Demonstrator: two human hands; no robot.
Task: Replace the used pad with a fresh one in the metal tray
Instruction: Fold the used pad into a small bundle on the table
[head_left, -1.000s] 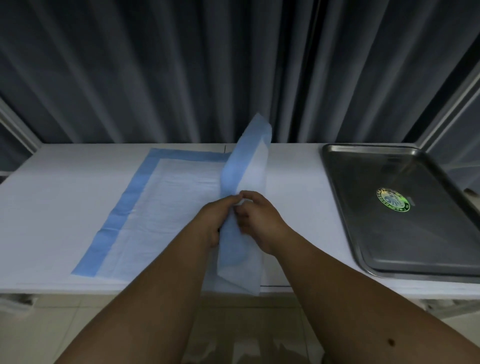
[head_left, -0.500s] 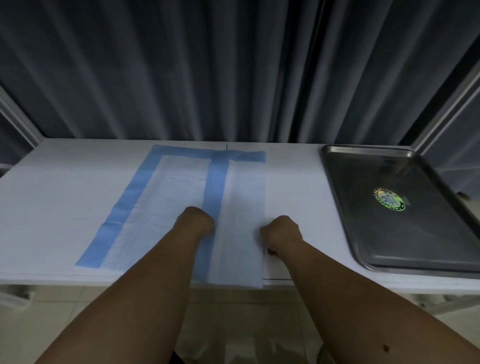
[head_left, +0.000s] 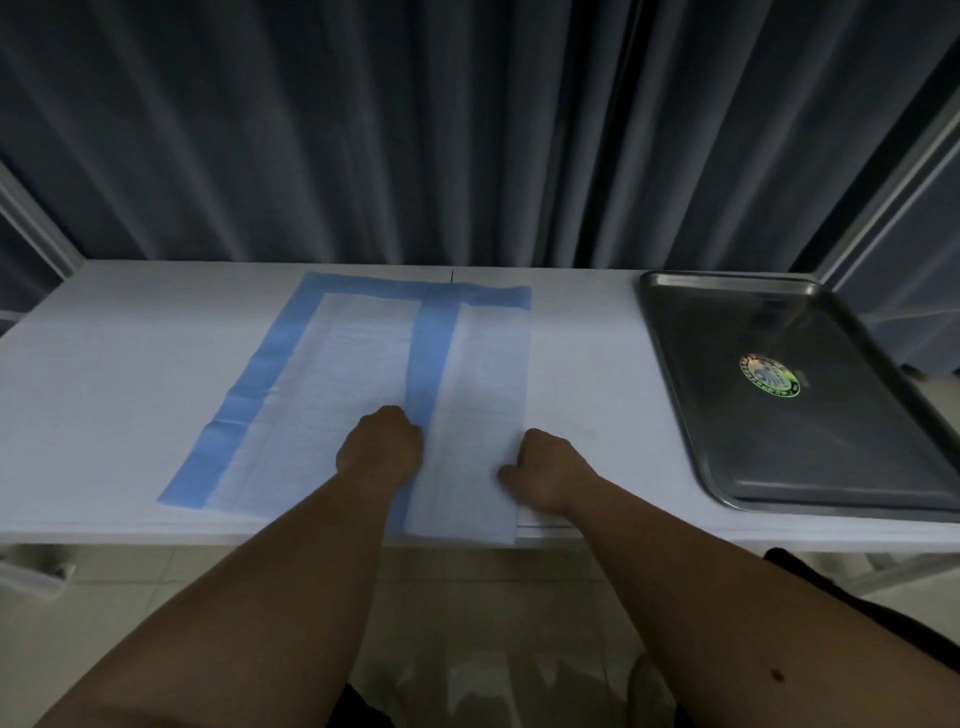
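Lowered hands (head_left: 379, 444) fisted on pad (head_left: 332, 384)

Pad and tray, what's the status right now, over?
Both hands, left and right, pressing on the pad, fingers curled. Pad flat on the table, right side folded over. Tray bare, nothing blocking it.

left hand (head_left: 379, 446): bare | right hand (head_left: 545, 470): bare | forearms: bare, no sleeves | right forearm: small dark mole
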